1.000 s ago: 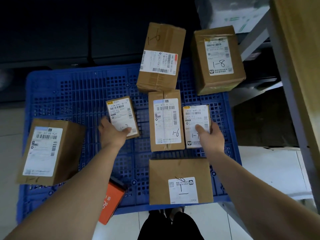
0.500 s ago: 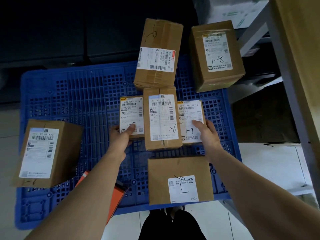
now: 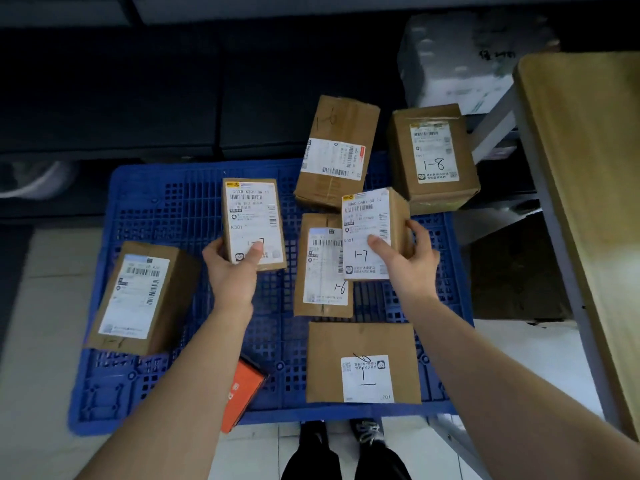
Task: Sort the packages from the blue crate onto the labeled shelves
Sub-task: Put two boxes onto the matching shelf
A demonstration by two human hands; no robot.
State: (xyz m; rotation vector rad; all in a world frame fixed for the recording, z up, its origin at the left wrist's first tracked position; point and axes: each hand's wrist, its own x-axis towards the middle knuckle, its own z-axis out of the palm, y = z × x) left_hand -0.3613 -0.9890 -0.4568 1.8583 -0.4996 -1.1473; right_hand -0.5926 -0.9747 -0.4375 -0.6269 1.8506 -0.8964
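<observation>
The left hand (image 3: 228, 271) grips a small cardboard carton (image 3: 254, 220) at its lower end, the thumb lying on the label face and the fingers curled behind; the right hand (image 3: 408, 261) grips a second small carton (image 3: 370, 230) in the same manner, thumb on the label, fingers wrapped round the right side. Both cartons seem to be lifted above the floor of the blue crate (image 3: 166, 209), the right one overlapping the 1-6 carton (image 3: 323, 268) that lies flat in the middle.

I judge these cartons to be stiff and light, since one hand carries each; the paper labels look smooth, so a hold across the bare cardboard sides should be more secure than pressing on the label alone.

Both held cartons carry a handwritten "1-7"; the left label also shows "K301"; the finer print is too blurred to read. The middle carton reads "1-6"; the tall carton (image 3: 337, 150) at the far edge has "1-6" written on the cardboard; the 1-8 carton (image 3: 434, 157) stands beside it. No writing can be read on the wooden shelf board (image 3: 581, 202) at the right.
</observation>
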